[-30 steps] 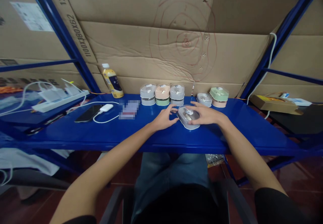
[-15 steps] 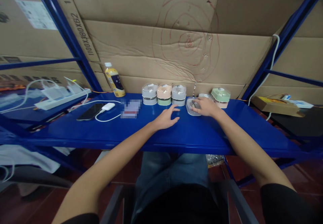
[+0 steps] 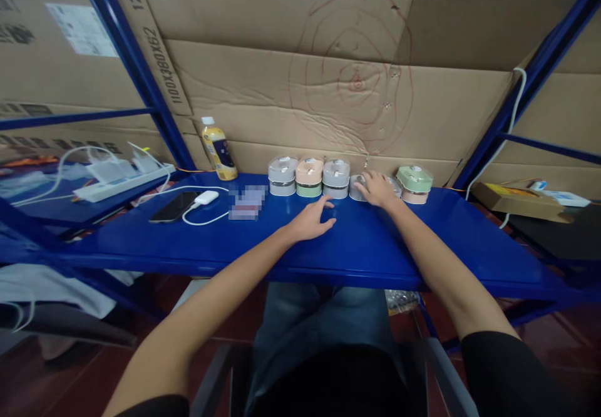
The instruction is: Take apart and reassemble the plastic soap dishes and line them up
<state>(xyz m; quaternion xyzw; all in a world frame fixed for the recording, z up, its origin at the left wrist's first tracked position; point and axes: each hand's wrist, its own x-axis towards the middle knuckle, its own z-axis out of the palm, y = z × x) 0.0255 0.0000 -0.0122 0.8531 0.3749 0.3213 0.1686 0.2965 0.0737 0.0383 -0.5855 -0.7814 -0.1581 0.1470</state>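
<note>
My right hand (image 3: 377, 189) reaches over a low grey container (image 3: 357, 193) in the back row. Its fingers and thumb are bent round the top of it and cover part of it. Another low grey container (image 3: 397, 186) is partly hidden behind that hand. My left hand (image 3: 313, 219) hovers over or rests on the blue surface with fingers apart and nothing in it. Just beyond it stand a two-tier grey container (image 3: 336, 176), a peach-and-green container (image 3: 309, 176) and a second two-tier grey container (image 3: 282, 176). A green-topped container with a peach base (image 3: 414, 182) is farther right.
The blue shelf top (image 3: 366, 248) backs onto a cardboard wall (image 3: 263, 104). On the left are a yellow bottle (image 3: 220, 149), a phone (image 3: 173, 207), a white charger with cable (image 3: 206, 198), a blurred packet (image 3: 247, 203) and a power strip (image 3: 124, 182). An open cardboard box (image 3: 521, 202) lies right.
My right hand has pushed the low grey container back, into line with the row against the wall. My left hand stays in nearly the same place. The view has shifted slightly.
</note>
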